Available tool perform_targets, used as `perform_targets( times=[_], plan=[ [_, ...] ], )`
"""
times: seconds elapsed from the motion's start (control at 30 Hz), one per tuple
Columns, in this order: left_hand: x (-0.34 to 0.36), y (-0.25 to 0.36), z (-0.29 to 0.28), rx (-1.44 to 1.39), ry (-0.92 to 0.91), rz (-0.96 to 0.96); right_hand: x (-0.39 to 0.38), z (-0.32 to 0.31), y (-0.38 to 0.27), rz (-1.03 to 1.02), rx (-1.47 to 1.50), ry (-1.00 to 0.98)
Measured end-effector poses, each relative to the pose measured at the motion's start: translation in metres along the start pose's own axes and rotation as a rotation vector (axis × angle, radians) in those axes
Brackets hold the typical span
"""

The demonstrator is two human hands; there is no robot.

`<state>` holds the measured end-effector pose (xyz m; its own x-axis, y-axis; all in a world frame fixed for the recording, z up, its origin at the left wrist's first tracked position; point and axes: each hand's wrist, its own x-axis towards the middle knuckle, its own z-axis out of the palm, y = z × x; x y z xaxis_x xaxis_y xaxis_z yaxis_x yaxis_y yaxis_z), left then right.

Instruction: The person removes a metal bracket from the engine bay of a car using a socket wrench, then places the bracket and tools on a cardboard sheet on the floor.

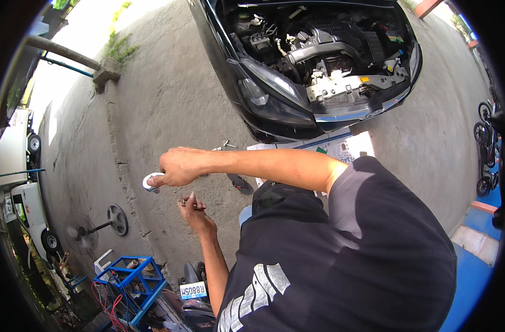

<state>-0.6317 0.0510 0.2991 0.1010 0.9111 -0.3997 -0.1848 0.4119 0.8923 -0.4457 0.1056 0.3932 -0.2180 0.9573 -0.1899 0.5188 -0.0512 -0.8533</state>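
White tape roll [150, 182] sits clamped in the closed right hand [178, 167], held over the concrete floor [169, 99] in front of the open-hooded black car [313, 61], while just below it the left hand [192, 209] pinches something small between its fingertips.

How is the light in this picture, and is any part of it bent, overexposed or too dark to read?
Head view: hard sunlight; the concrete ground is washed out at the upper left. The fisheye rim is black, and straight edges bend near it. The open engine bay is dim but readable. The right hand, gripping a white object, and the left hand are sharp.
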Motion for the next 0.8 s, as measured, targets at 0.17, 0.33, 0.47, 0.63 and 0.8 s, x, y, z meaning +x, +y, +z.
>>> perform_targets(
  times=[0.17, 0.33, 0.47, 0.63, 0.8],
  plan=[
    [-0.049, -0.041, 0.091, 1.026, -1.262, 0.572, 0.032, -0.025, -0.096, -0.193, 0.189, 0.266],
    [-0.106, -0.059, 0.177, 0.595, -1.862, 0.814, 0.034, -0.004, -0.200, -0.327, 0.335, 0.271],
    [-0.145, -0.060, 0.174, 0.506, -2.148, 0.700, 0.025, 0.021, -0.238, -0.359, 0.463, 0.258],
    [-0.126, -0.048, 0.169, 0.447, -1.856, 0.580, 0.019, 0.046, -0.231, -0.366, 0.408, 0.328],
    [-0.076, -0.020, 0.182, 0.389, -1.630, 0.561, 0.009, 0.057, -0.201, -0.249, 0.303, 0.363]
  ],
)
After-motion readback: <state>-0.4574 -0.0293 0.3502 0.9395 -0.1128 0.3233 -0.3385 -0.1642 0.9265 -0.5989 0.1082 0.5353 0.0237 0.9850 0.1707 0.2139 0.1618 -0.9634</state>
